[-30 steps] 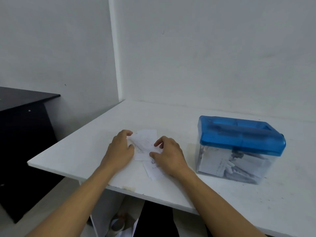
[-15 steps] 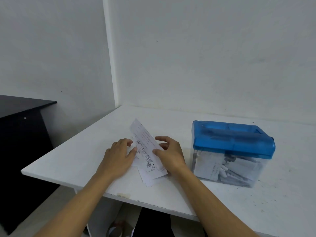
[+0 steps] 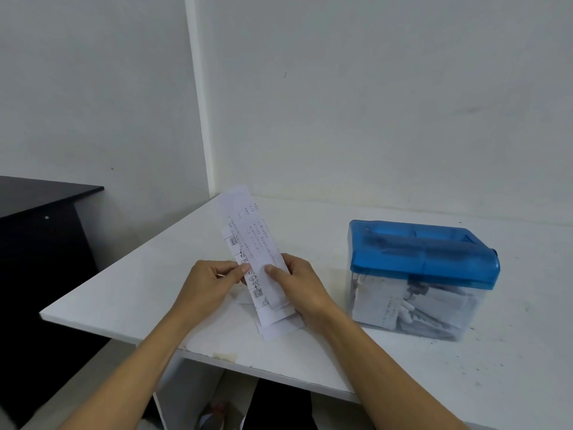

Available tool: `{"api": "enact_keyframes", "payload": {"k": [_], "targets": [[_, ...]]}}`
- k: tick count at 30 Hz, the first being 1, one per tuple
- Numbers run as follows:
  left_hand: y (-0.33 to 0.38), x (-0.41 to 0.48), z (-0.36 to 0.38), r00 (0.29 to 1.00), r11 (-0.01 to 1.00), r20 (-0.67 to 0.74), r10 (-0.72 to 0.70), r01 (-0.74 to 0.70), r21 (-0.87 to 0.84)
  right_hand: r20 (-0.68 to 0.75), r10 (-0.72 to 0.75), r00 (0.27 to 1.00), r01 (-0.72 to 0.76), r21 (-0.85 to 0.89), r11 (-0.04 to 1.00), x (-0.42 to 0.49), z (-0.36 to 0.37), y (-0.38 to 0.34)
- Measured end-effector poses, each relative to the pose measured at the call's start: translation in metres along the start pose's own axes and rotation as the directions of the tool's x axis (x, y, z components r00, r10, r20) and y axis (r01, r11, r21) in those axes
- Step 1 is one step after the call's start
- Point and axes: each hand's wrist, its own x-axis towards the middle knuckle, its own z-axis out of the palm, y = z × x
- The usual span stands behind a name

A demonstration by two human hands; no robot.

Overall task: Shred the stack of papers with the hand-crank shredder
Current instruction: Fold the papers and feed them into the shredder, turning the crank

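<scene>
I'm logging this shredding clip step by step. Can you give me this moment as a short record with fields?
papers: stack of narrow printed slips, fanned, far ends tilted up off the table
left hand: pinches the stack's left edge
right hand: grips the stack's right side, thumb on top
shredder: blue-topped, to the right of the hands, untouched
clear bin: under the blue top, already holds paper pieces
table: white, carries the shredder
task stage: no paper fed in yet
</scene>
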Motion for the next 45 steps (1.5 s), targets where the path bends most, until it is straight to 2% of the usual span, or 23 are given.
{"api": "enact_keyframes", "payload": {"k": [4, 7, 14, 21, 25, 28, 31, 35, 38, 41, 45], "targets": [[0.002, -0.001, 0.001, 0.999, 1.000, -0.047, 0.011, -0.010, 0.016, 0.062, -0.045, 0.997, 0.051, -0.106, 0.993, -0.003, 0.002, -0.002], [0.004, -0.001, -0.001, 0.994, 0.999, -0.111, 0.016, -0.022, -0.048, 0.093, -0.063, 0.994, 0.074, -0.129, 0.989, -0.004, 0.003, -0.002], [0.008, 0.000, 0.000, 0.995, 1.000, -0.104, 0.008, -0.011, -0.027, 0.147, -0.055, 0.988, 0.086, -0.211, 0.974, -0.004, 0.003, -0.001], [0.001, 0.003, -0.002, 0.998, 0.999, -0.055, -0.027, 0.028, 0.022, 0.151, -0.074, 0.986, 0.109, -0.234, 0.966, -0.007, 0.005, -0.002], [0.017, 0.010, 0.000, 0.999, 0.997, 0.046, -0.019, 0.016, 0.069, 0.138, -0.091, 0.986, 0.115, -0.178, 0.977, -0.008, 0.005, -0.007], [0.041, 0.021, -0.007, 0.999, 0.995, 0.031, 0.009, -0.012, 0.098, 0.074, -0.085, 0.994, 0.093, -0.122, 0.988, -0.012, 0.002, -0.026], [0.075, 0.031, -0.019, 0.998, 0.993, -0.001, 0.070, -0.069, 0.092, -0.021, -0.186, 0.982, 0.177, -0.214, 0.961, -0.023, -0.004, -0.063], [0.133, 0.032, -0.015, 0.988, 0.984, 0.004, 0.152, -0.151, -0.098, -0.075, -0.353, 0.933, 0.325, -0.245, 0.913, -0.044, -0.023, -0.126], [0.172, 0.029, -0.001, 0.979, 0.946, 0.106, 0.173, -0.135, -0.294, -0.124, -0.380, 0.917, 0.343, -0.247, 0.906, -0.053, -0.051, -0.157], [0.195, 0.031, 0.023, 0.957, 0.967, 0.214, 0.194, -0.149, -0.209, -0.173, -0.347, 0.922, 0.306, -0.225, 0.925, -0.058, -0.089, -0.169], [0.214, 0.039, 0.061, 0.938, 0.978, 0.276, 0.208, -0.199, -0.058, -0.232, -0.277, 0.933, 0.240, -0.175, 0.955, -0.068, -0.142, -0.171]]}}
